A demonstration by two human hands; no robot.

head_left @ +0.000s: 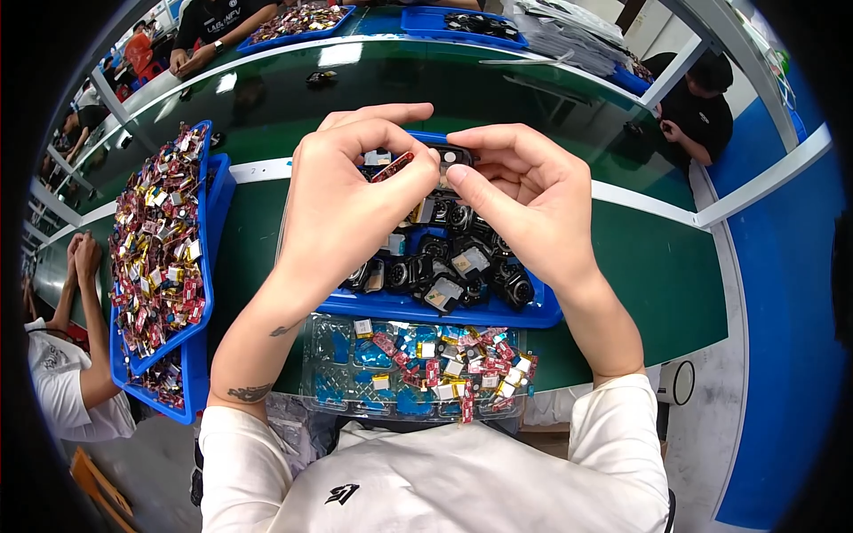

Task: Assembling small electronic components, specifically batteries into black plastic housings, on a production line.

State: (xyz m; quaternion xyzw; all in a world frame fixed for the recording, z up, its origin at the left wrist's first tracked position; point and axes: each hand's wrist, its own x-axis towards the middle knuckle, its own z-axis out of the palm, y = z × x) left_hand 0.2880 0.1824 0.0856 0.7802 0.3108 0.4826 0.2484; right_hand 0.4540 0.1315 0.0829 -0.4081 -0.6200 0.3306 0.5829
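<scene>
Above a blue tray (524,315) of black watch-like casings (413,271), both my hands are raised close together. Between the thumb and index finger of my left hand (355,182) a small red circuit board (394,167) is pinched. A black casing (458,155) sits in the fingers of my right hand (533,191), its thumb on the near side. The left fingertips meet the casing's left edge and partly cover it. Whether the board is joined to the casing by a wire I cannot tell.
Nearer me, a clear compartment tray (320,377) holds red boards with silvery battery cells. Stacked blue bins (206,293) heaped with similar parts stand at left. A green conveyor (373,80) runs beyond a metal rail (258,171). Other people sit at left, far left and right.
</scene>
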